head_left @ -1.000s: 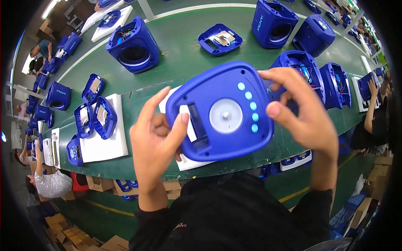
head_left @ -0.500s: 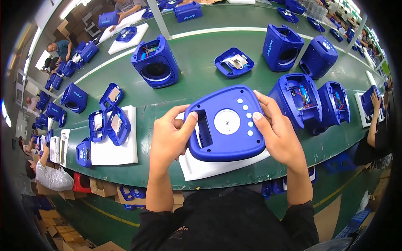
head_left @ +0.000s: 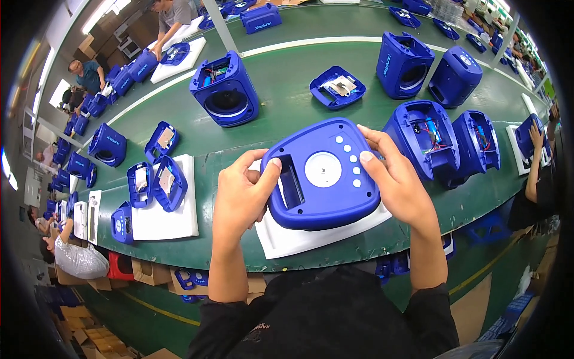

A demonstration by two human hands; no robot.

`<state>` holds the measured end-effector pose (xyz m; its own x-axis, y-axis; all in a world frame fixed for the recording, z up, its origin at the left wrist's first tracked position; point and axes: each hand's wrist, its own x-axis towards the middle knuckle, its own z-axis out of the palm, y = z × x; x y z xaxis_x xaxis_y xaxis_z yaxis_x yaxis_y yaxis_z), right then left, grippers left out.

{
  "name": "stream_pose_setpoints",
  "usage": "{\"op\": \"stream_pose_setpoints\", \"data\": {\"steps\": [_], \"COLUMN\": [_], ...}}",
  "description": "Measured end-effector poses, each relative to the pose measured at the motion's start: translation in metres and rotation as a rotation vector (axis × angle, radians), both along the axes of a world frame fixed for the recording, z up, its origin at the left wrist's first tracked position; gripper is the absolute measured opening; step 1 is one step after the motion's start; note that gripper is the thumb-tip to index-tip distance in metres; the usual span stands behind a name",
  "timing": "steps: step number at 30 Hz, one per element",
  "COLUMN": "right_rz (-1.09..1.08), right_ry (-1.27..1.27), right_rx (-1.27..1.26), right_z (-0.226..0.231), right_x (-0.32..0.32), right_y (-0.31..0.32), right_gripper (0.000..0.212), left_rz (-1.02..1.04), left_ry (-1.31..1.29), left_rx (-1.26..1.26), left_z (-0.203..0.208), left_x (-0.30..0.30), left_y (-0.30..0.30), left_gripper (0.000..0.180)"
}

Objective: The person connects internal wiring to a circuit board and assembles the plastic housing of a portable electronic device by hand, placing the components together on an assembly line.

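A blue plastic speaker (head_left: pixel 323 203) is between my two hands, its top panel facing up. That panel carries a white round disc, a curved row of several white buttons and a slot-like handle opening at its left. My left hand (head_left: pixel 239 194) grips the left side, thumb on the panel beside the handle opening. Gripping the right edge is my right hand (head_left: pixel 397 179), its thumb near the buttons. Fingers underneath are partly hidden. Below the speaker a white foam pad (head_left: pixel 276 242) lies on the green bench (head_left: pixel 233 251), partly covered.
Open blue speaker housings (head_left: pixel 424 140) with wires stand at right, another (head_left: pixel 224 99) behind left. A loose blue panel (head_left: pixel 338 88) lies beyond my hands. More panels (head_left: pixel 169 182) rest on a white foam pad (head_left: pixel 173 224) at left. A co-worker's hand (head_left: pixel 535 134) is at far right.
The speaker has shifted and turned slightly in my hands, both of which keep their grip. At the far upper left, a co-worker's arm has moved down toward a blue housing.
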<state>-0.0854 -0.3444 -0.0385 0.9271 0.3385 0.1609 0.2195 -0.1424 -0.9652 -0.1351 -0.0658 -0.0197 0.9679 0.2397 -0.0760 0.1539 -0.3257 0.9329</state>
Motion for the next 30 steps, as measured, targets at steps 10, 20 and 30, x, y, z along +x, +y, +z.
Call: {"op": "stream_pose_setpoints", "data": {"steps": [10,20,30], "right_rz": [-0.009,-0.030,-0.032], "right_ry": [-0.031,0.001,0.004], "right_rx": [0.066,0.056,0.137], "right_z": [-0.022,-0.015,-0.026], "right_x": [-0.003,-0.010,-0.010], "right_y": [0.010,0.018,0.024], "right_gripper": [0.055,0.057,0.061], "left_rz": [0.001,-0.084,-0.115], "left_ry": [0.028,-0.155,-0.161], "left_rx": [0.039,-0.085,-0.243], "left_z": [-0.007,-0.038,-0.052], "left_x": [-0.002,-0.002,-0.002], "left_y": [0.008,0.017,0.025], "left_gripper": [0.044,0.042,0.045]}}
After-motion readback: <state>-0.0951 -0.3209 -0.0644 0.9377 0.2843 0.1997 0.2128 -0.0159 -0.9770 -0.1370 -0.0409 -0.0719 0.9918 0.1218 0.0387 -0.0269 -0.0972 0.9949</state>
